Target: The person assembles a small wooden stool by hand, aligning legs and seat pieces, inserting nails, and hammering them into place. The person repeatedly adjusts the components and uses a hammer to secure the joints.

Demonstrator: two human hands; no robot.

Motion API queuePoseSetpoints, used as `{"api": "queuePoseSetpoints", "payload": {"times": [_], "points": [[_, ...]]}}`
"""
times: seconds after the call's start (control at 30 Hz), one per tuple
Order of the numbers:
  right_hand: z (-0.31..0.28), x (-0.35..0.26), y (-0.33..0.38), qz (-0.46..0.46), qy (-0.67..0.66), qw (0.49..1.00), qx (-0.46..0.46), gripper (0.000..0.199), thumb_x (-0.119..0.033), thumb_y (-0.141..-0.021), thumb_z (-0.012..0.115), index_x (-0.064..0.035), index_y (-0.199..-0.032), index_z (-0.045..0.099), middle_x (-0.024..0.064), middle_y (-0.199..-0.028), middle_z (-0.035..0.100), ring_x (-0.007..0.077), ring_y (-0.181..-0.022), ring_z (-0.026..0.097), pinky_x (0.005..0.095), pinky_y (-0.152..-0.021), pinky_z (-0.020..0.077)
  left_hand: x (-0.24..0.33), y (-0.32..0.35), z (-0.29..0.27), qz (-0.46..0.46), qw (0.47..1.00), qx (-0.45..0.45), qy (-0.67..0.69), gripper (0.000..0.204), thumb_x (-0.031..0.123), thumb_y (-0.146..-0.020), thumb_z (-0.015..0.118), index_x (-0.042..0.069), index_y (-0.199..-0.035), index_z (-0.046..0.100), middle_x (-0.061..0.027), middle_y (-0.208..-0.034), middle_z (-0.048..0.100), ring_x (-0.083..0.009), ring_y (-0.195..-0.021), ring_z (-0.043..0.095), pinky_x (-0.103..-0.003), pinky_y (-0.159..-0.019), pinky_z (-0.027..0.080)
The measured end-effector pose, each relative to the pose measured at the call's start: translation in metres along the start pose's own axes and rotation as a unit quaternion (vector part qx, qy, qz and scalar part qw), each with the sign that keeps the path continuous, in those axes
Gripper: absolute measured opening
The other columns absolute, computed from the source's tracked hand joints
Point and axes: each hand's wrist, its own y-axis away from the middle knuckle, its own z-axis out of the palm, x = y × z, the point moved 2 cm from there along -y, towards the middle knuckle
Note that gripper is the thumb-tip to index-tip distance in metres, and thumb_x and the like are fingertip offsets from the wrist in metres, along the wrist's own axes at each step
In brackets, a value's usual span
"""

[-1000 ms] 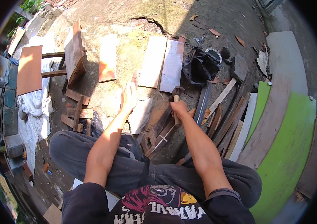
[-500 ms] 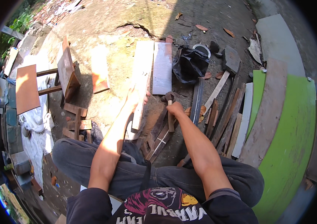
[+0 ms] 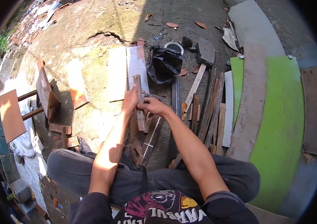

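Observation:
A short, narrow wooden strip [image 3: 140,121] stands at a slight tilt in front of me. My left hand [image 3: 131,99] is wrapped around its upper half. From the other side, the fingers of my right hand [image 3: 154,106] pinch the same strip near its middle. Just beyond, a pale board [image 3: 117,72] and a whitish board [image 3: 136,61] lie side by side on the ground. Below my hands, a handsaw's wooden handle [image 3: 135,152] rests beside a dark wood piece with a white cross mark [image 3: 150,145]. The hammer cannot be made out clearly behind my right hand.
A black plastic bag [image 3: 165,65] and a grey block [image 3: 205,51] are ahead. Several wood strips and a dark metal bar [image 3: 176,97] lie on the right, beside a large green panel [image 3: 274,127]. To the left stands a wooden assembly [image 3: 45,87], near a sunlit board [image 3: 77,84].
My left hand has let go of the long pale board, which now lies on the ground. My right hand no longer holds the hammer. Both hands now grip the wooden strip. The view has shifted right.

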Motion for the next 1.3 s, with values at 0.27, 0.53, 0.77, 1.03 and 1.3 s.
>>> {"api": "queuePoseSetpoints", "payload": {"times": [0.27, 0.53, 0.77, 1.03, 1.3], "points": [[-0.159, 0.053, 0.042, 0.057, 0.043, 0.902, 0.425, 0.047, -0.043, -0.088, 0.066, 0.0028, -0.099, 0.070, 0.0080, -0.079, 0.067, 0.0193, -0.069, 0.062, 0.0338, -0.065, 0.0480, -0.003, -0.010, 0.028, 0.024, 1.000, -0.007, 0.019, 0.033, 0.014, -0.093, 0.052, 0.000, -0.120, 0.063, -0.0099, -0.116, 0.066, -0.0182, -0.104, 0.060, -0.032, -0.085, 0.048], [-0.271, 0.070, 0.048, 0.136, 0.157, 0.883, 0.420, 0.041, -0.034, -0.081, 0.065, 0.0047, -0.094, 0.067, 0.0105, -0.084, 0.064, 0.0217, -0.075, 0.061, 0.0377, -0.064, 0.0466, -0.022, -0.008, 0.002, 0.046, 0.997, 0.056, -0.033, 0.019, 0.010, -0.088, 0.059, -0.002, -0.092, 0.073, -0.0072, -0.084, 0.070, -0.0128, -0.079, 0.061, -0.028, -0.073, 0.048], [-0.286, 0.050, -0.010, 0.094, 0.073, 0.921, 0.371, 0.027, -0.022, -0.086, 0.067, -0.0013, -0.104, 0.066, 0.0085, -0.089, 0.061, 0.0260, -0.084, 0.062, 0.0430, -0.064, 0.0534, -0.034, 0.005, -0.031, 0.019, 0.989, 0.118, -0.081, 0.017, 0.003, -0.082, 0.064, -0.002, -0.095, 0.074, -0.0070, -0.082, 0.070, -0.0106, -0.073, 0.059, -0.025, -0.066, 0.047], [-0.236, 0.057, -0.035, 0.098, 0.245, 0.914, 0.309, 0.038, -0.034, -0.088, 0.064, 0.0026, -0.095, 0.070, 0.0172, -0.085, 0.072, 0.0345, -0.077, 0.071, 0.0411, -0.071, 0.0560, -0.046, 0.012, -0.053, -0.003, 0.980, 0.170, -0.103, 0.014, 0.003, -0.076, 0.074, 0.000, -0.089, 0.072, -0.0051, -0.082, 0.069, -0.0130, -0.075, 0.060, -0.028, -0.072, 0.049], [-0.097, -0.044, -0.034, 0.052, 0.002, 0.999, 0.001, 0.022, -0.025, -0.092, 0.066, -0.0031, -0.094, 0.065, 0.0041, -0.080, 0.065, 0.0123, -0.063, 0.062, 0.0289, -0.053, 0.0496, 0.031, 0.033, -0.016, 0.231, 0.967, 0.106, -0.017, 0.022, 0.006, -0.084, 0.078, 0.007, -0.079, 0.057, 0.0008, -0.077, 0.060, -0.0061, -0.072, 0.053, -0.022, -0.066, 0.044]]}}
